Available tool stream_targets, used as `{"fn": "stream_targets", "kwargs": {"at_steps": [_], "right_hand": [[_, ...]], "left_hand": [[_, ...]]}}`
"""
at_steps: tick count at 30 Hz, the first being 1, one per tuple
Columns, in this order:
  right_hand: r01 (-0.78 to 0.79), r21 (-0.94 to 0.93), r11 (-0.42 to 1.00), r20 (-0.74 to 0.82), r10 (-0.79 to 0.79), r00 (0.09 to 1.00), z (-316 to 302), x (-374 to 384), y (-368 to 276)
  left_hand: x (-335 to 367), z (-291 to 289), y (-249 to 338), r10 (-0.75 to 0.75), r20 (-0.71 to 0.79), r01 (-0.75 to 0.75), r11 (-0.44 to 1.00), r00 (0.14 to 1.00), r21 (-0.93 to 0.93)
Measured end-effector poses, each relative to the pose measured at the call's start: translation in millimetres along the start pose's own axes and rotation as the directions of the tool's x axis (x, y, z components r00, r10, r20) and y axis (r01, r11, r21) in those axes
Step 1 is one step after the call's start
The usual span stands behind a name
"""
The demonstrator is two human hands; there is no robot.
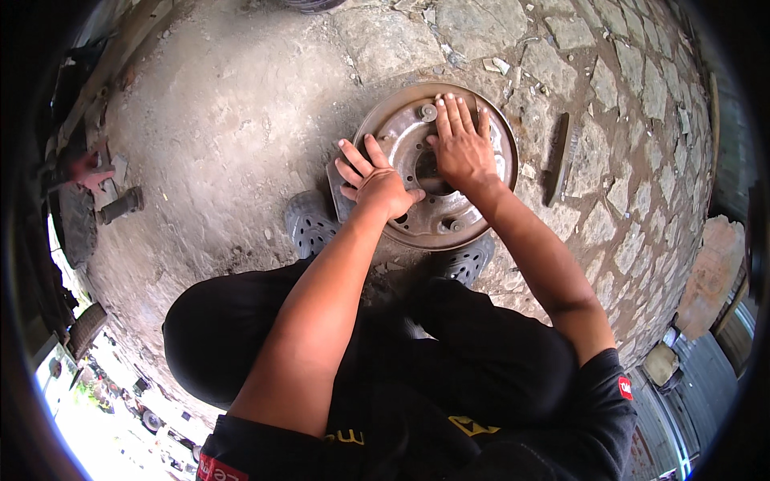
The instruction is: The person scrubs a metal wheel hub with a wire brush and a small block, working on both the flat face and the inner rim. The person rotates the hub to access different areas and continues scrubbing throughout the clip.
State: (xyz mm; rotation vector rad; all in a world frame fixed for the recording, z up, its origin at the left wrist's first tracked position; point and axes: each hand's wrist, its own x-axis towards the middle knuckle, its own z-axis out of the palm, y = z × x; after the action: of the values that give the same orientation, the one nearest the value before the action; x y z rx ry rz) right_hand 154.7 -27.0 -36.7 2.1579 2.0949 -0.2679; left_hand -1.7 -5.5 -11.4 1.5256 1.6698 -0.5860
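A round metal plate (417,231), which looks like a brake backing plate, lies on the ground in front of me. It has a raised rim, a dark centre hole, small holes and round studs. My left hand (382,189) rests over its left side, fingers spread and thumb pointing toward the middle. On the upper right of the plate my right hand (465,152) lies flat with its fingers stretched out, partly covering the centre hole. Neither hand is closed around anything.
Grey clogs (311,224) on my feet stand close to the plate's near side. To the right, a flat metal bar (560,159) lies on the stone paving (597,216). A dark cylindrical metal piece (122,206) and a reddish metal part (90,170) are at far left.
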Motion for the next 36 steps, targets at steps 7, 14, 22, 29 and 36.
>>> {"fn": "stream_targets", "kwargs": {"at_steps": [7, 14, 22, 29, 36], "right_hand": [[-0.004, 0.022, 1.0, 0.093, 0.002, 0.996, -8.2, -13.0, -7.9], [-0.024, -0.035, 0.999, 0.112, 0.028, 0.993, -1.6, -16.5, -11.4], [-0.026, -0.031, 0.999, 0.078, 0.028, 0.997, -8.6, -2.2, -4.8], [-0.027, -0.031, 0.999, 0.044, 0.029, 0.999, -3.6, 3.3, 0.0], [0.022, -0.038, 0.999, 0.037, -0.02, 0.999, -5.0, -5.3, 1.8]], "left_hand": [[-1.1, -2.8, 0.7, -0.018, 0.006, 0.018, 1.0, 1.0, -0.007], [-4.9, -2.7, 1.1, -0.011, 0.022, 0.011, 1.0, 1.0, -0.003], [-0.7, -0.5, -0.2, -0.008, 0.01, 0.008, 1.0, 1.0, 0.003], [0.0, -1.6, 1.5, -0.005, 0.005, 0.005, 1.0, 1.0, -0.003], [-0.2, -3.7, 2.7, -0.007, 0.015, 0.006, 1.0, 1.0, 0.022]]}}
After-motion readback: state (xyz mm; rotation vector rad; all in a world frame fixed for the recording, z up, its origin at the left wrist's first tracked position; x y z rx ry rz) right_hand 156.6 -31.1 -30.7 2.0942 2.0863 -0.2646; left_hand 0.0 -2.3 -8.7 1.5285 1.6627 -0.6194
